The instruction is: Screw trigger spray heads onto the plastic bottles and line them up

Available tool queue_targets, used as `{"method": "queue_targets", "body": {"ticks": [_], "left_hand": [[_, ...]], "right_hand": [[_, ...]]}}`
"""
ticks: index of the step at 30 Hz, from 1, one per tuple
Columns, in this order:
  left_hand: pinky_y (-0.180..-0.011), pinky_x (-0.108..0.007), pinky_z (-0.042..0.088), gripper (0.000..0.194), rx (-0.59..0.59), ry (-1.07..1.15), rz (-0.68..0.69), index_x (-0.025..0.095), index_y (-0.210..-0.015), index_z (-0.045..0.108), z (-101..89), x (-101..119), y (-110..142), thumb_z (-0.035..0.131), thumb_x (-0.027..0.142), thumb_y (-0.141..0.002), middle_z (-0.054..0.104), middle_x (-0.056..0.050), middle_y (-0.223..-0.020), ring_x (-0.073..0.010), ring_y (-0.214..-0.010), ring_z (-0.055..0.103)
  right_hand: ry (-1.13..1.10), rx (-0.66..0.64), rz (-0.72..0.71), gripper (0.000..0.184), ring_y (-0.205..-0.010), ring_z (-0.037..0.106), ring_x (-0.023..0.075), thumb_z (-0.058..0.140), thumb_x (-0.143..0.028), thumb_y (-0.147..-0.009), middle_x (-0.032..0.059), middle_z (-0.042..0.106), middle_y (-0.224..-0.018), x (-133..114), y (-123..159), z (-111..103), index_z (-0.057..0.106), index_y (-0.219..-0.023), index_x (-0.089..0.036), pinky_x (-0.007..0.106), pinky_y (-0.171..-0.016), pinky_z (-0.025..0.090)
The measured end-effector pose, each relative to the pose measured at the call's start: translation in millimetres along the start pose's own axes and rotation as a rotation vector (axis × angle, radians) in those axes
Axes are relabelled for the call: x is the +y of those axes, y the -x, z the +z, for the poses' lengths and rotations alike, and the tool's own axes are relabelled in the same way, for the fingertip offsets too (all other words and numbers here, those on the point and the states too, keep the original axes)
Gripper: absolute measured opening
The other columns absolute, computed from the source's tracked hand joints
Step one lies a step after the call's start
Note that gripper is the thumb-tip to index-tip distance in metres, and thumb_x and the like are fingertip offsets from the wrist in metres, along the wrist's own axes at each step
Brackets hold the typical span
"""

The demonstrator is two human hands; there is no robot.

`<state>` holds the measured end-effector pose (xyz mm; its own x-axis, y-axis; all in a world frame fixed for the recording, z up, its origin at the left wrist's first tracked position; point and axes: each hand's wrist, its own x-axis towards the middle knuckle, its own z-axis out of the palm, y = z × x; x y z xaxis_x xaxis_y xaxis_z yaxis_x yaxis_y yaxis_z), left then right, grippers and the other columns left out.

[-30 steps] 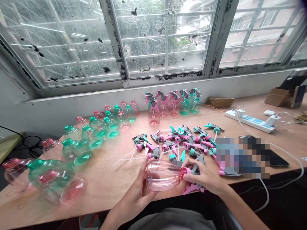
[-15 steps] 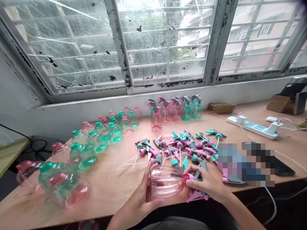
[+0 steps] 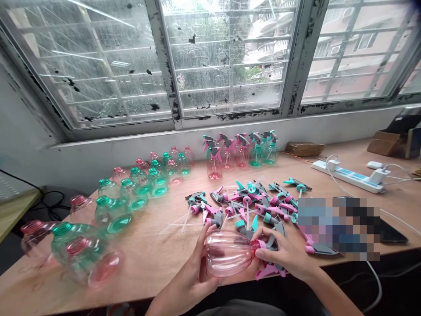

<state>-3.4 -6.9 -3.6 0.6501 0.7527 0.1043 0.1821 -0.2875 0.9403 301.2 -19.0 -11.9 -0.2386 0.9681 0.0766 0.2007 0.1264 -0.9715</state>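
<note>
A clear pink bottle [image 3: 228, 254] lies on its side in the air above the table's front edge, its neck pointing right. My left hand [image 3: 190, 276] is closed around the bottle's base end. At the neck, my right hand [image 3: 289, 256] pinches the pink collar [image 3: 262, 245] of a spray head, which sits against the bottle's mouth. Part of this grey spray head [image 3: 271, 241] shows behind my right fingers; the rest is hidden. Just beyond both hands lies a pile of loose pink, teal and grey spray heads [image 3: 246, 201].
Open pink and green bottles [image 3: 113, 213] stand in rows on the left. Several bottles with spray heads fitted [image 3: 242, 153] stand by the wall. On the right are a white power strip [image 3: 348, 175], cables, a dark phone-like slab [image 3: 393, 232] and a blurred-out patch.
The bottle's base end has dropped slightly, and my left thumb and fingers have shifted a little on it. My right hand keeps its place at the collar.
</note>
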Motion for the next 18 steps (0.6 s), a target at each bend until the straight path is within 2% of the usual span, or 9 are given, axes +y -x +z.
{"method": "queue_targets", "body": {"ticks": [2, 4, 8, 10, 13, 15, 18], "left_hand": [[-0.121, -0.049, 0.033, 0.108, -0.006, 0.025, -0.016, 0.046, -0.161, -0.006, 0.3, 0.1, -0.1, 0.074, 0.025, -0.091, 0.011, -0.006, -0.173, -0.0321, -0.143, 0.044], [-0.118, -0.049, 0.038, 0.116, -0.010, 0.069, -0.039, 0.045, -0.160, -0.009, 0.9, 1.6, 0.2, 0.079, 0.030, -0.087, 0.012, -0.007, -0.173, -0.0314, -0.135, 0.053], [-0.120, -0.050, 0.035, 0.108, -0.004, 0.103, -0.084, 0.040, -0.162, -0.008, 2.2, 7.4, 1.4, 0.074, 0.040, -0.092, 0.016, -0.008, -0.172, -0.0323, -0.138, 0.048], [-0.123, -0.050, 0.030, 0.104, -0.001, 0.074, -0.078, 0.039, -0.162, -0.007, 2.4, 9.5, 1.5, 0.071, 0.038, -0.094, 0.014, -0.008, -0.173, -0.0328, -0.144, 0.042], [-0.127, -0.051, 0.021, 0.100, 0.006, -0.001, -0.031, 0.038, -0.163, -0.007, 1.9, 8.5, 0.8, 0.068, 0.031, -0.096, 0.012, -0.007, -0.173, -0.0329, -0.152, 0.029], [-0.126, -0.050, 0.023, 0.098, 0.010, -0.025, -0.018, 0.040, -0.162, -0.006, 1.5, 5.9, 0.1, 0.065, 0.026, -0.097, 0.015, -0.007, -0.172, -0.0313, -0.151, 0.033], [-0.120, -0.047, 0.035, 0.098, 0.009, -0.013, -0.018, 0.044, -0.162, -0.004, 1.5, 3.0, 0.1, 0.065, 0.023, -0.096, 0.019, -0.006, -0.171, -0.0287, -0.140, 0.048]], "right_hand": [[0.003, -0.005, 0.004, 0.042, -0.077, 0.064, 0.0245, 0.077, -0.061, -0.079, 0.0014, 0.064, -0.081, 0.5, -0.6, -0.2, 0.067, -0.093, -0.023, 0.034, -0.069, 0.058], [-0.002, -0.021, 0.010, 0.043, -0.075, 0.064, 0.0245, 0.077, -0.062, -0.079, 0.0008, 0.064, -0.077, 1.4, -1.0, -0.4, 0.066, -0.093, -0.023, 0.034, -0.067, 0.057], [0.047, -0.002, -0.019, 0.040, -0.080, 0.063, 0.0238, 0.077, -0.058, -0.080, 0.0009, 0.063, -0.084, 3.0, -0.5, -0.5, 0.068, -0.093, -0.022, 0.035, -0.074, 0.057], [0.058, 0.011, -0.029, 0.039, -0.082, 0.064, 0.0241, 0.076, -0.057, -0.081, 0.0017, 0.063, -0.087, 3.7, -0.1, -0.3, 0.068, -0.095, -0.022, 0.035, -0.075, 0.057], [0.032, -0.004, -0.015, 0.039, -0.076, 0.065, 0.0234, 0.075, -0.058, -0.083, 0.0022, 0.066, -0.086, 4.5, 0.0, 0.2, 0.067, -0.097, -0.023, 0.034, -0.069, 0.058], [0.022, -0.008, -0.006, 0.040, -0.074, 0.066, 0.0238, 0.075, -0.060, -0.081, 0.0020, 0.067, -0.082, 4.8, -0.1, 0.8, 0.067, -0.096, -0.023, 0.033, -0.065, 0.058], [0.014, 0.017, 0.004, 0.042, -0.074, 0.067, 0.0253, 0.076, -0.062, -0.079, 0.0018, 0.069, -0.078, 4.6, 0.1, 2.1, 0.068, -0.095, -0.024, 0.034, -0.064, 0.058]]}}
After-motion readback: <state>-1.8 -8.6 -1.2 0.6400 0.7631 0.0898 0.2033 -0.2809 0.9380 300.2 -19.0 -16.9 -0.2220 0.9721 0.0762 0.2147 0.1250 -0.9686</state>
